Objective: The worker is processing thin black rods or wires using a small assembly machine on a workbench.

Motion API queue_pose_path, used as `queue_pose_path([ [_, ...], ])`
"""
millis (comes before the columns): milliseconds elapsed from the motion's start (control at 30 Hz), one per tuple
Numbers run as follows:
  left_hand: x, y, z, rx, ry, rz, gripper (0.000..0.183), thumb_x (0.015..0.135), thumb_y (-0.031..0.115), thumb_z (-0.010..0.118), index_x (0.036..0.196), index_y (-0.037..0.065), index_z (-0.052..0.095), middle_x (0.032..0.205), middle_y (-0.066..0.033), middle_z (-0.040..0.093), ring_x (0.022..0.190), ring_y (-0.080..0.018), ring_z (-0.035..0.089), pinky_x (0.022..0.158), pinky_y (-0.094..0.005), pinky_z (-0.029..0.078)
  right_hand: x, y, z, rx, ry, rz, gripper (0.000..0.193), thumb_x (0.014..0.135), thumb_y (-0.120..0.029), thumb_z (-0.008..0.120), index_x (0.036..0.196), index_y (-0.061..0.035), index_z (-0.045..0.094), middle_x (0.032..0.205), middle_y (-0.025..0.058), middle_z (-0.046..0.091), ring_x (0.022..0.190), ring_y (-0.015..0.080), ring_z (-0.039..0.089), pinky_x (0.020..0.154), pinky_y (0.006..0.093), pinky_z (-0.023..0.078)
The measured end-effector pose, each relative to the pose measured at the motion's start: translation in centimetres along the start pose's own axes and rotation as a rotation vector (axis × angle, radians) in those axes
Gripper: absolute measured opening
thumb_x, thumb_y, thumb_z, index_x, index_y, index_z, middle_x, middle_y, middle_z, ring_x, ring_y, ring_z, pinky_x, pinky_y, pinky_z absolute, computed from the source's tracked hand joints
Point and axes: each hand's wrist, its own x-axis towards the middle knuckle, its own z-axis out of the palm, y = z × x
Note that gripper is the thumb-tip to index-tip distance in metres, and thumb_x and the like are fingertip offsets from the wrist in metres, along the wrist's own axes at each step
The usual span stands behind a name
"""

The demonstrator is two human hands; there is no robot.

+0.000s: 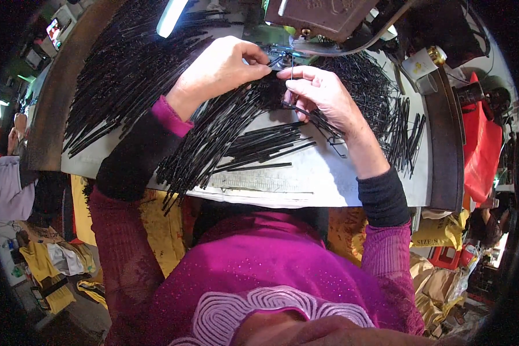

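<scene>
Black thin rods (207, 135) cover most of the white-topped counter (337, 187), heaped in loose bundles. Biggest pile (127, 69) is far left; the middle bundle slants toward the near edge, a few ends overhanging. Dense tangled heap (363, 78) far right, smaller bundle (406, 135) near the right edge.

Left hand (219, 68): at the far middle, right beside the machine (323, 17), thumb and fingers pinched together. Grip looks closed on the end of a short black piece (275, 61) that points at the machine's working spot (tiny and partly hidden, so exact contact can't be told). Right hand (327, 95): just right of it, fingers curled, grip closed around a few black strips (323, 121) that run under the palm toward the near right, bent ends sticking out above the counter.

Brown metal machine sits at the far side; lit lamp tube (171, 17) to its left. White container (422, 62) at far right, red bag (480, 150) hanging beyond the counter's right edge. Yellow sacks (161, 228) under the near edge. Another person's hand (20, 122) shows at far left.
</scene>
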Motion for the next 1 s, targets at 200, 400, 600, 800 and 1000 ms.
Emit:
queue_pose_path([
  [200, 0.1, 0.1, 0.0, -0.043, -0.039, -0.076, 0.028, 0.078, 0.022, 0.064, 0.096, 0.001, 0.064, 0.072, -0.0058, 0.063, 0.057, -0.0079, 0.056, 0.050, -0.0207, 0.044, 0.1, 0.1, -0.2, -0.065, 0.007, 0.000, 0.031, 0.086, -0.015, 0.053, 0.110, 0.0041, 0.053, 0.074, 0.0071, 0.061, 0.049, 0.0081, 0.055, 0.044, 0.0190, 0.043],
  [400, 0.4, -0.6, -0.4, -0.626, -0.287, -0.363, 0.024, 0.080, 0.026, 0.063, 0.090, 0.005, 0.064, 0.067, -0.0011, 0.060, 0.047, -0.0031, 0.051, 0.040, -0.0149, 0.034, -0.1, -0.3, 0.1, 0.142, -0.011, 0.061, 0.029, 0.087, -0.014, 0.052, 0.110, 0.0043, 0.051, 0.073, 0.0064, 0.058, 0.047, 0.0061, 0.051, 0.042, 0.0158, 0.042],
  [600, 0.2, -0.4, -0.1, -0.658, -0.292, -0.336, 0.022, 0.082, 0.027, 0.061, 0.082, 0.005, 0.062, 0.065, -0.0001, 0.059, 0.045, -0.0051, 0.052, 0.042, -0.0157, 0.037, -0.3, 0.2, 0.3, 0.198, -0.065, 0.073, 0.035, 0.085, -0.020, 0.055, 0.110, 0.0045, 0.051, 0.073, 0.0070, 0.059, 0.047, 0.0072, 0.053, 0.042, 0.0171, 0.042],
  [800, -0.1, 0.3, 0.3, -0.618, -0.339, -0.255, 0.022, 0.084, 0.024, 0.058, 0.085, 0.002, 0.062, 0.067, -0.0004, 0.059, 0.048, -0.0058, 0.054, 0.043, -0.0162, 0.038, -0.8, -0.6, 1.1, -0.089, -0.201, 0.196, 0.025, 0.085, -0.021, 0.056, 0.097, 0.0003, 0.059, 0.063, 0.0010, 0.056, 0.043, 0.0037, 0.046, 0.040, 0.0164, 0.037],
  [1000, -0.2, 0.0, 0.6, -0.445, -0.390, -0.251, 0.026, 0.081, 0.026, 0.062, 0.083, 0.000, 0.063, 0.068, -0.0031, 0.062, 0.052, -0.0059, 0.057, 0.044, -0.0170, 0.041, -0.3, 0.4, -0.1, 0.048, 0.032, 0.103, 0.025, 0.082, -0.019, 0.061, 0.096, 0.0014, 0.058, 0.064, 0.0024, 0.057, 0.046, 0.0054, 0.050, 0.042, 0.0171, 0.039],
])
